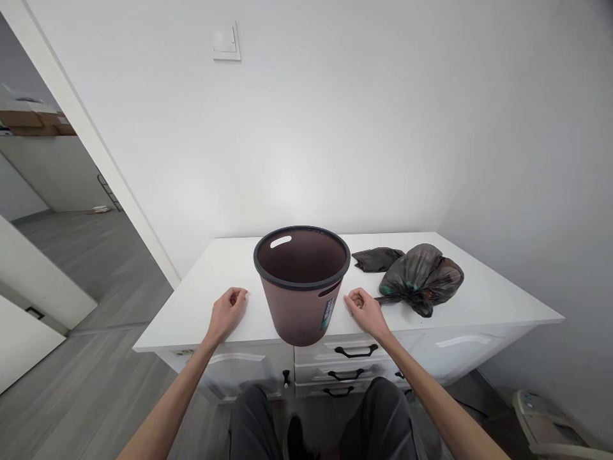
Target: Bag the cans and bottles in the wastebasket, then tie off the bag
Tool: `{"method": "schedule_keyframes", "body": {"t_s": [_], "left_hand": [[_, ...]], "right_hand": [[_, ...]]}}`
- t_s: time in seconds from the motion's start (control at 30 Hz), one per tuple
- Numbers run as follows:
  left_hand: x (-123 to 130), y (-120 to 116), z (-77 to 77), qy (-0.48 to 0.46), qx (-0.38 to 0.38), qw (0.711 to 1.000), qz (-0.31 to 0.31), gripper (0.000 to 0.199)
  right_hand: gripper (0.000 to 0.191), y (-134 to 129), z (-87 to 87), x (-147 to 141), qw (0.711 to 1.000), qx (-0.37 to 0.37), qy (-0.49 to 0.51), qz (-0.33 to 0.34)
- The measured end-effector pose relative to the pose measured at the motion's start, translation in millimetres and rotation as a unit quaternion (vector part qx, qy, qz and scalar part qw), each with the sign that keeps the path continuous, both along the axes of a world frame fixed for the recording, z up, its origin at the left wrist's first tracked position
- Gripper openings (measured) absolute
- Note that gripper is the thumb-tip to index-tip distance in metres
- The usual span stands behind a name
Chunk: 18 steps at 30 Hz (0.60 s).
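Observation:
A brownish-mauve trash can [299,306] with a dark rim stands upright near the cabinet's front edge. It has oval handle holes and a label low on its right side. My left hand [228,313] rests on the white top to its left, fingers curled in and nothing showing in them. To its right lies my right hand [364,310], also loosely closed, apart from the can. Just beyond that hand sits a knotted black garbage bag [416,278], filled, its contents faintly visible through the film. A flat folded black bag [377,259] lies behind, nearer the wall.
The white cabinet [191,313] stands against the wall, with drawers and black handles [356,351] below its top. A light switch [227,42] is on the wall. At left a doorway opens onto grey floor; a beige appliance [546,421] stands low at right.

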<state>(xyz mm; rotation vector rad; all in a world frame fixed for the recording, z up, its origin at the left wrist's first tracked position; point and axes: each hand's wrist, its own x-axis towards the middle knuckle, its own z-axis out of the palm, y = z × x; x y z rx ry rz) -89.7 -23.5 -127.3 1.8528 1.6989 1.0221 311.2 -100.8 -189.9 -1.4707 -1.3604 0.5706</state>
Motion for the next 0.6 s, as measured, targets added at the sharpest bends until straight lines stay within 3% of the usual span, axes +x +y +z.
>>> {"method": "schedule_keyframes", "body": {"t_s": [0.17, 0.3, 0.43, 0.6], "left_hand": [[0, 0, 1.7, -0.003, -0.003, 1.0, 0.002, 0.039], [1, -3, 5.3, -0.005, -0.004, 1.0, 0.001, 0.041], [3, -8, 10.3, -0.007, -0.008, 1.0, -0.001, 0.043], [4, -11, 12.2, -0.006, -0.012, 1.0, 0.002, 0.042]], "right_hand": [[0.03, 15, 5.0, -3, 0.994, 0.001, -0.087, -0.066], [0.038, 32, 6.9, -6, 0.966, 0.012, -0.224, -0.125], [0.048, 49, 10.0, -4, 0.928, -0.065, -0.334, -0.151], [0.058, 71, 11.6, 3, 0.903, -0.138, -0.367, -0.178]]}}
